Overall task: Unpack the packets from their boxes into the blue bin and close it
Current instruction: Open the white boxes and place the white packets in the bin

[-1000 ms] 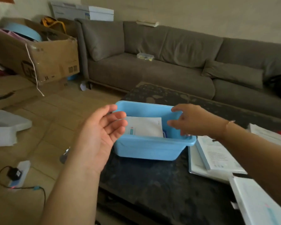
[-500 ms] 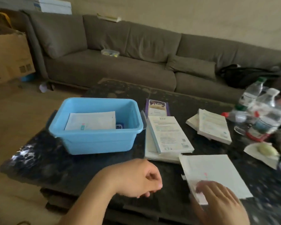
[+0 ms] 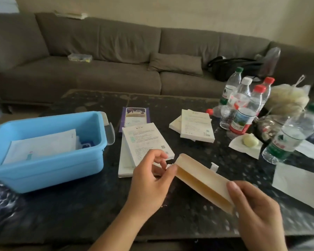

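Both hands grip the box: left hand at its open end, right hand opposite. Bin sits left, nearer the left hand.

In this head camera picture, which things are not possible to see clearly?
- Contents of the box held by the left hand and right hand: hidden by its own walls.
- Lower packets in the blue bin: covered by the top white packet.
- Print on the stacked boxes: too small.
- Bin lid: not visible.
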`<state>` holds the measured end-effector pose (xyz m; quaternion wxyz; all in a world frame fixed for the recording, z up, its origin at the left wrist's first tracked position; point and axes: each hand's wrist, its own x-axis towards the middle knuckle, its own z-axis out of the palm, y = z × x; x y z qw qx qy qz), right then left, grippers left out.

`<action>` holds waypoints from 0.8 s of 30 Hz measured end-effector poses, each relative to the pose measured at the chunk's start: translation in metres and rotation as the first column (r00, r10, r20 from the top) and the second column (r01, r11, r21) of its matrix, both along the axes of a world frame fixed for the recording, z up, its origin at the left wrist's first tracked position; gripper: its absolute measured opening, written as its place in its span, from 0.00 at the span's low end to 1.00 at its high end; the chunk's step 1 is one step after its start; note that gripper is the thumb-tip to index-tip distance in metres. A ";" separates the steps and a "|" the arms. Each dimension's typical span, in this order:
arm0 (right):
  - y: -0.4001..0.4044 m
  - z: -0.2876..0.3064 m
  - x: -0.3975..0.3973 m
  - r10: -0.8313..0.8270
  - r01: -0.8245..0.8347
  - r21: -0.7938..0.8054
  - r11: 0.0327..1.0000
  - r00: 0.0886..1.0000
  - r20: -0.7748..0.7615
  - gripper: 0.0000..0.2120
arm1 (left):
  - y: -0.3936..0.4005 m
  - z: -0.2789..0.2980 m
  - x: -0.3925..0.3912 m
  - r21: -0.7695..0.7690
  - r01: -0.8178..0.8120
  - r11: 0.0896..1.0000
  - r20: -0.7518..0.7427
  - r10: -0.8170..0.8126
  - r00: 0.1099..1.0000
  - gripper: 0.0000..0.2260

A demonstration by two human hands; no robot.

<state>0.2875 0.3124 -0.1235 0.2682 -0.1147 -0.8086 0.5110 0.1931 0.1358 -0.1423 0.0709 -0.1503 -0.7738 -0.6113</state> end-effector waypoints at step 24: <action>0.025 0.011 -0.050 0.268 -0.314 -0.096 0.944 0.906 -0.327 0.12 | 0.014 0.021 -0.013 0.119 0.165 0.979 -0.306 -0.122 0.944 0.12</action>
